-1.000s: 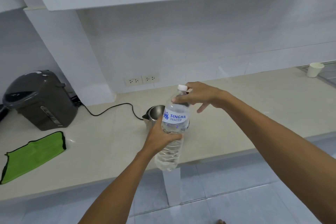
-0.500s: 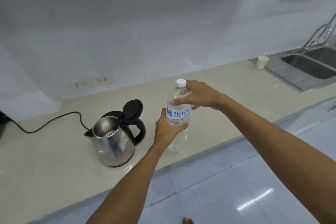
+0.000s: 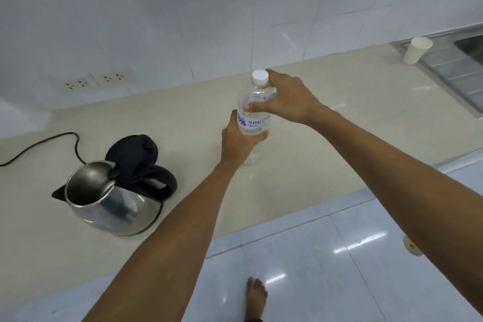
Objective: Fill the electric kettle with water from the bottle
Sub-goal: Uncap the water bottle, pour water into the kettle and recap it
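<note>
A clear water bottle (image 3: 253, 124) with a white cap (image 3: 260, 77) and a blue-lettered label stands upright on the beige counter (image 3: 326, 149). My left hand (image 3: 239, 142) is wrapped around its body below the label. My right hand (image 3: 285, 98) holds the bottle's shoulder just under the cap, which is on. To the left stands a steel electric kettle (image 3: 112, 198) with its black lid (image 3: 133, 153) flipped up and the inside bare; its black handle points toward the bottle.
A black cord (image 3: 41, 144) runs left from behind the kettle. Two wall sockets (image 3: 98, 80) sit above the counter. A white paper cup (image 3: 416, 50) stands by the sink drainboard (image 3: 454, 70) at far right. My bare foot (image 3: 256, 295) is on the tiled floor.
The bottle has come down from in front of the counter edge onto the counter, right of the kettle. Both hands stay on it. The view has swung right and down.
</note>
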{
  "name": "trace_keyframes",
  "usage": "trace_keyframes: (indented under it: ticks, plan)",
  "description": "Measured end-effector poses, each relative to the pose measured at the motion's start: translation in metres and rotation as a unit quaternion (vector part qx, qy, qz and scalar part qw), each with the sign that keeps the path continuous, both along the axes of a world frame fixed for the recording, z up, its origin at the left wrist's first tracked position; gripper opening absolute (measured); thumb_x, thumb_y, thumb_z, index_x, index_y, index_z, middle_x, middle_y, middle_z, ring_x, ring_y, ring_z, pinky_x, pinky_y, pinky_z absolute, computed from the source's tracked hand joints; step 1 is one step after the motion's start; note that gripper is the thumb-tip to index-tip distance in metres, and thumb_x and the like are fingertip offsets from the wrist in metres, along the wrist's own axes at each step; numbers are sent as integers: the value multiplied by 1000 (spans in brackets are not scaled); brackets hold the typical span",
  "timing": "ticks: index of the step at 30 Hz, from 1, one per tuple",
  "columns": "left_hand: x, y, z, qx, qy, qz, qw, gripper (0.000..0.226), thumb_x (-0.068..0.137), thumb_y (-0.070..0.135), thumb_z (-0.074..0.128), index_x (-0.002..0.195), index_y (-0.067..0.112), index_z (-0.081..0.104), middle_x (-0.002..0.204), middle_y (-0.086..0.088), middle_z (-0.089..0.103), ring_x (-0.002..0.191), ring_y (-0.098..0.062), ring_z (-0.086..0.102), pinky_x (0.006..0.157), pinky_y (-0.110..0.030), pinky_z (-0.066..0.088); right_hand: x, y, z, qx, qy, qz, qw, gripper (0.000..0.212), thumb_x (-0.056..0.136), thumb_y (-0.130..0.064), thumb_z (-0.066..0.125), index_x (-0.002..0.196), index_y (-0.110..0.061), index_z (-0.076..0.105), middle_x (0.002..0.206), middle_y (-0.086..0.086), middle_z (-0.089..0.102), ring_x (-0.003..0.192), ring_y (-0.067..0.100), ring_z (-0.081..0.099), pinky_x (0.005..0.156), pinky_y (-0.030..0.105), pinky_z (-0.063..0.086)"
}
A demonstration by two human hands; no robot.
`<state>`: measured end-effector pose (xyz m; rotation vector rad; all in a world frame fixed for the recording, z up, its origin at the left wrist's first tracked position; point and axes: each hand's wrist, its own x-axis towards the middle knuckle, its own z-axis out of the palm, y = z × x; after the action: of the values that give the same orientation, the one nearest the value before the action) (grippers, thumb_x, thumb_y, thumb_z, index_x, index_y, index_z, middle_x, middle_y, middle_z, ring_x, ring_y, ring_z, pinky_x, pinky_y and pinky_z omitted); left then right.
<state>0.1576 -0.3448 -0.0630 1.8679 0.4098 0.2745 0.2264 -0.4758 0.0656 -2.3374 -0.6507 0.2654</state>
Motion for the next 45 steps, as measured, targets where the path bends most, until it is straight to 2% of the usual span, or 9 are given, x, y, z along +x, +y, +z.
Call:
trace_keyframes:
  ticks: [4, 12, 17, 22, 25, 33, 37, 41, 45]
  plan:
    - [22, 0, -8, 6, 4, 7, 1000, 75, 71, 23, 102, 133, 14, 61, 110, 10, 70, 99, -9, 64, 72, 5, 42, 23, 3, -10, 13, -11, 4, 1000, 65, 71, -62, 82, 118, -22, 62, 119, -2, 70, 110, 22, 64, 92, 37, 54]
    - [48, 2, -23, 27, 9, 15, 999, 76, 72, 23, 101, 135, 11, 60, 116, 5, 72, 100, -9, 63, 73, 6, 41, 47, 7, -23, 28, -17, -2, 999, 61, 74, -59, 82, 117, -21, 62, 112, -5, 68, 102, 20, 63, 86, 34, 54]
    - [54, 3, -26, 31, 20, 4, 999, 73, 72, 24, 100, 132, 15, 60, 110, 11, 70, 95, -8, 65, 73, 4, 44, 54, 3, -27, 41, 5, -10, 999, 62, 74, -52, 85, 123, -23, 59, 113, -9, 66, 101, 15, 62, 73, 16, 45]
    - [52, 3, -33, 28, 41, -5, 999, 65, 72, 23, 100, 118, 27, 56, 94, 23, 67, 83, 22, 64, 71, 3, 45, 49, -2, -35, 52, 14, -8, 999, 70, 72, -51, 87, 130, -27, 56, 120, -9, 68, 104, 14, 62, 76, 15, 47]
    - [51, 3, -34, 26, 41, -4, 999, 65, 71, 22, 101, 116, 26, 55, 93, 25, 65, 81, 27, 61, 70, 3, 45, 47, -2, -36, 49, 12, -6, 999, 73, 73, -51, 87, 133, -24, 54, 122, -6, 68, 102, 16, 63, 73, 14, 44]
    - [49, 4, -32, 50, 56, -14, 997, 72, 72, 27, 100, 129, 16, 58, 103, 14, 68, 87, -2, 65, 68, 3, 45, 39, -3, -35, 45, 14, -8, 999, 68, 78, -47, 84, 134, -23, 53, 115, -13, 62, 97, 12, 61, 66, 8, 39]
    - [49, 4, -24, 47, 85, -22, 995, 77, 72, 27, 100, 131, 13, 54, 111, 7, 67, 98, -15, 64, 77, -15, 53, 36, -4, -30, 35, 25, -8, 999, 63, 81, -47, 81, 132, -25, 52, 115, -13, 61, 97, 10, 61, 65, 8, 40]
    - [35, 10, -18, 26, 132, -43, 990, 97, 73, 37, 99, 146, 11, 41, 142, -7, 58, 129, -24, 58, 95, -25, 47, 24, -7, -25, 27, 16, -21, 999, 71, 81, -49, 81, 138, -22, 48, 129, -5, 63, 110, 16, 61, 76, 13, 44]
    - [-6, 19, -15, 57, 163, -64, 983, 110, 76, 49, 94, 158, 11, 32, 158, -12, 44, 144, -27, 48, 111, -35, 45, 3, -13, -21, 44, 26, -91, 995, 97, 74, -52, 86, 150, -18, 37, 145, 10, 56, 128, 26, 57, 100, 34, 47]
